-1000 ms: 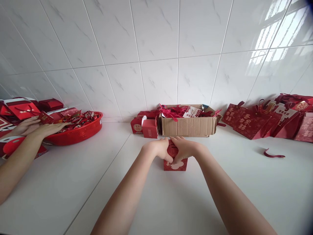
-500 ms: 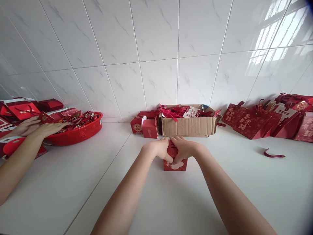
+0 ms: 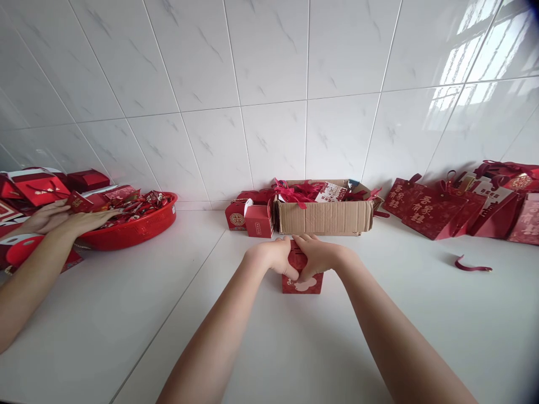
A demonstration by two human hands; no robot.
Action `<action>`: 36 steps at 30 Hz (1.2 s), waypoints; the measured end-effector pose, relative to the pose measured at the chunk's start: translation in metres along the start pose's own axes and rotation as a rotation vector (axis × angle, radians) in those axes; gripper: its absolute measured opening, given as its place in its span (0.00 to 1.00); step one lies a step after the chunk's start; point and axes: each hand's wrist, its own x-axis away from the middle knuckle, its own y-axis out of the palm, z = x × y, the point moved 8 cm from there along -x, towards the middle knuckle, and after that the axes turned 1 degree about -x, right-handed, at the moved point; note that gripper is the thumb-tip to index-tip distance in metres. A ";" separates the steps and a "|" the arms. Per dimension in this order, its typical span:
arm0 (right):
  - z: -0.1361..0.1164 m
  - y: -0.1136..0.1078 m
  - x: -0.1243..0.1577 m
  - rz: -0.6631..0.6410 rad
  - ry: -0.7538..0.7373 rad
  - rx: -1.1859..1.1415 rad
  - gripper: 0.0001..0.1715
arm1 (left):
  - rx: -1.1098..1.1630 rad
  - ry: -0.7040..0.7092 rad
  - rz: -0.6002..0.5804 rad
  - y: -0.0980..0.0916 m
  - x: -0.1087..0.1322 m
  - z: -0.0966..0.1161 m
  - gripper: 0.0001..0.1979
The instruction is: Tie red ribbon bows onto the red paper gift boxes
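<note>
A small red gift box (image 3: 302,286) with a pale printed shape on its front stands on the white counter, between my two hands. My left hand (image 3: 278,257) grips its left side, thumb bent over the near upper edge. From the right, my right hand (image 3: 318,258) wraps round the same box, its thumb meeting the other one at the front. The far fingers are partly hidden behind the box. Just beyond it sits an open cardboard box (image 3: 324,219) holding red ribbons and a printed white card (image 3: 332,192).
Small red boxes (image 3: 258,220) stand left of the cardboard box. Red gift bags (image 3: 442,210) lean at the right wall, a loose ribbon strip (image 3: 474,267) before them. At left, another person's hands (image 3: 76,221) are at a red basin (image 3: 138,238) of wrapped sweets.
</note>
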 end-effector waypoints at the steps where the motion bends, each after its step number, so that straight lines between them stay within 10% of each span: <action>1: 0.000 0.000 0.000 0.002 -0.002 0.000 0.70 | -0.001 0.002 0.000 0.000 0.000 0.000 0.47; 36: -0.004 -0.002 0.001 0.014 -0.026 -0.030 0.63 | -0.008 0.021 0.019 0.000 -0.006 -0.002 0.48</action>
